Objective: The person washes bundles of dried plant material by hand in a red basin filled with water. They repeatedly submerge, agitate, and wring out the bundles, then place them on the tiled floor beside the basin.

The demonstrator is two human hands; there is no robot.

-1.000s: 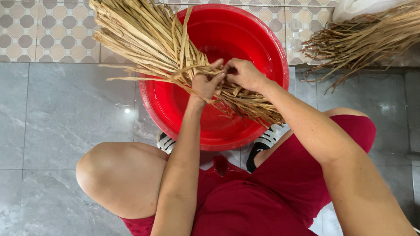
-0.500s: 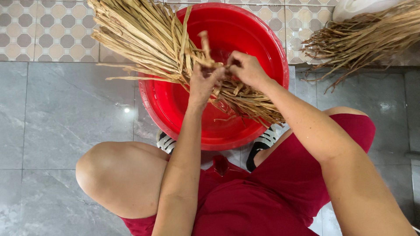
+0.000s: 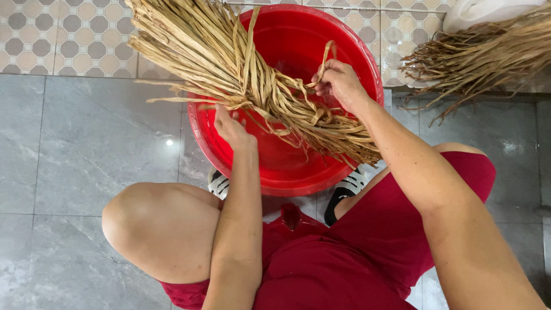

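A thick bundle of dry tan leaf strips [image 3: 206, 51] lies across a round red plastic basin [image 3: 344, 34] on the floor. A strip is wound around the bundle's middle as a tie [image 3: 258, 97]. My left hand [image 3: 232, 126] pinches one end of that strip at the bundle's near side. My right hand [image 3: 338, 80] grips the other end of the strip and holds it up over the basin's right half. The bundle's lower ends fan out toward the basin's right rim.
A second heap of dry strips [image 3: 482, 57] lies at the top right beside a white cloth [image 3: 488, 11]. I squat in red shorts with black-and-white sandals [image 3: 344, 192] under the basin's edge. Grey floor tiles [image 3: 86, 149] meet patterned tiles [image 3: 57, 34] at the back.
Both hands were together at the bundle's middle. They have moved apart, the left one down and to the left, the right one up and to the right, each drawing a strip end.
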